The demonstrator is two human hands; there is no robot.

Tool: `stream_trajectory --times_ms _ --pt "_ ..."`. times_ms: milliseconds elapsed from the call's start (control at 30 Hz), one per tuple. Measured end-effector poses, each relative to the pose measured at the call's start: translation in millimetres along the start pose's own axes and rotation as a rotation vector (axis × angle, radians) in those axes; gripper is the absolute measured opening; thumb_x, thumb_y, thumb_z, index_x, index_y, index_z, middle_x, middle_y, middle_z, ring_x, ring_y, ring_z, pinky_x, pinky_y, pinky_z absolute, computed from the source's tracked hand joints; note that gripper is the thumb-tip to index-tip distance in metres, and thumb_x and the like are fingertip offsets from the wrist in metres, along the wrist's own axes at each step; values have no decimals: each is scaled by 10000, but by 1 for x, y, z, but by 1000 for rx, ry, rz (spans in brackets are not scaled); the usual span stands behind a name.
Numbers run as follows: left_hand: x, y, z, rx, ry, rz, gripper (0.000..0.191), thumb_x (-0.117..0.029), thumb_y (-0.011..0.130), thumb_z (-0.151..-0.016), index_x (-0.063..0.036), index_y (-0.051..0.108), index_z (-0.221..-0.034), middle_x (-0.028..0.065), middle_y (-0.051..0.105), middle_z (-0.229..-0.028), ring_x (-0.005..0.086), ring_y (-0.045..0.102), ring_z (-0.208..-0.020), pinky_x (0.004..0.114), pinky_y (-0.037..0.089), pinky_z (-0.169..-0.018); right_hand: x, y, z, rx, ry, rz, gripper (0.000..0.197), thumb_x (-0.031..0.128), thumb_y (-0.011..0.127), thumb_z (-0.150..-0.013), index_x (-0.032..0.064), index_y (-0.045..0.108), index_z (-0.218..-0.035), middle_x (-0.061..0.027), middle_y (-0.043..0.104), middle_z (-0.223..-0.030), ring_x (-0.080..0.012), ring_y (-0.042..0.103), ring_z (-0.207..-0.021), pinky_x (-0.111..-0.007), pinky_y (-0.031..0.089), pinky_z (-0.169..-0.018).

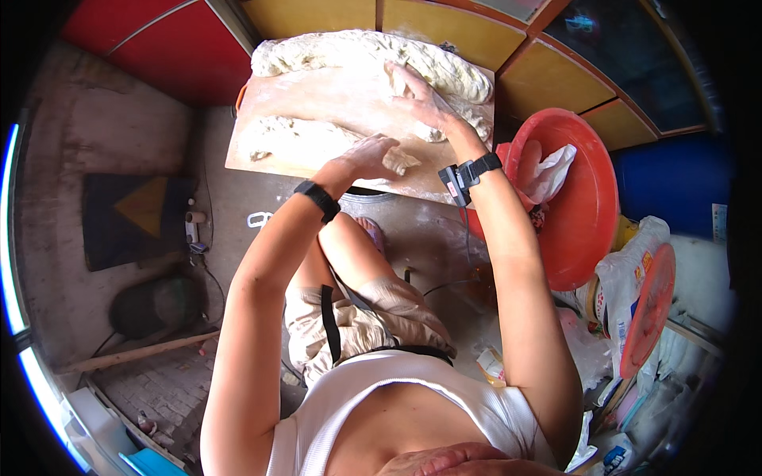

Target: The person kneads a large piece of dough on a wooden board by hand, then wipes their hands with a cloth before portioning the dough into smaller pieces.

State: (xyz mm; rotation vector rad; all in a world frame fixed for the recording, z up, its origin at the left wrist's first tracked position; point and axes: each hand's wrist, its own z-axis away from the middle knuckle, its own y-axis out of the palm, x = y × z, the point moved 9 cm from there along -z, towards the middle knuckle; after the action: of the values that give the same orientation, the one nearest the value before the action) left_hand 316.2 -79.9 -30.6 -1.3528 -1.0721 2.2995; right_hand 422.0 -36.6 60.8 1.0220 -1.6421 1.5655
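Note:
A floured wooden board [333,95] lies before me with pale dough on it. My left hand [372,156] curls over the right end of the near dough roll [297,140], and a ragged tip of dough sticks out past the fingers. Farther back, my right hand [421,100] has a dough piece [395,82] between thumb and fingers, beside the long dough roll [369,50] along the board's far edge. More dough [433,132] lies under and beside my right wrist, partly hidden by it. Both hands are dusted with flour.
To the right stands a large red plastic basin [580,238] with a white plastic bag [553,172] inside. A red lid [649,309] leans among bags beyond it. Yellow cabinet doors [452,35] border the board's far side. A cable [467,238] hangs from my right wrist device.

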Motion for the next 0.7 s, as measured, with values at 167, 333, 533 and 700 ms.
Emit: stream_trajectory --times_ms 167,333,533,700 --pt "22 -19 26 -130 31 59 685 -220 806 -737 -70 537 -1350 196 584 -1296 341 516 -1260 430 431 -1059 -13 -40 1 -159 -99 -143 616 -56 573 -805 48 474 -1403 -146 486 -1457 -326 450 -1352 -370 408 -1104" --pt "35 -21 51 -214 38 -131 855 -224 828 -693 -87 433 -1439 180 481 -1424 343 458 -1318 446 406 -1081 -32 50 75 258 272 246 916 350 803 -760 43 344 -1490 -214 386 -1512 -326 398 -1387 -425 353 -1143" --pt "23 2 41 -191 100 -439 1192 -374 897 -576 -38 244 -1515 110 331 -1549 303 307 -1437 433 212 -1208 -66 110 99 120 273 553 1008 483 852 -646 33 395 -1424 -237 488 -1393 -357 504 -1274 -438 434 -1064" --pt "26 -5 46 -307 34 -480 1092 -285 905 -546 -83 340 -1459 99 449 -1457 269 398 -1377 431 248 -1181 -21 67 78 105 257 513 507 470 814 -695 70 679 -977 -141 716 -967 -266 701 -864 -404 575 -780"
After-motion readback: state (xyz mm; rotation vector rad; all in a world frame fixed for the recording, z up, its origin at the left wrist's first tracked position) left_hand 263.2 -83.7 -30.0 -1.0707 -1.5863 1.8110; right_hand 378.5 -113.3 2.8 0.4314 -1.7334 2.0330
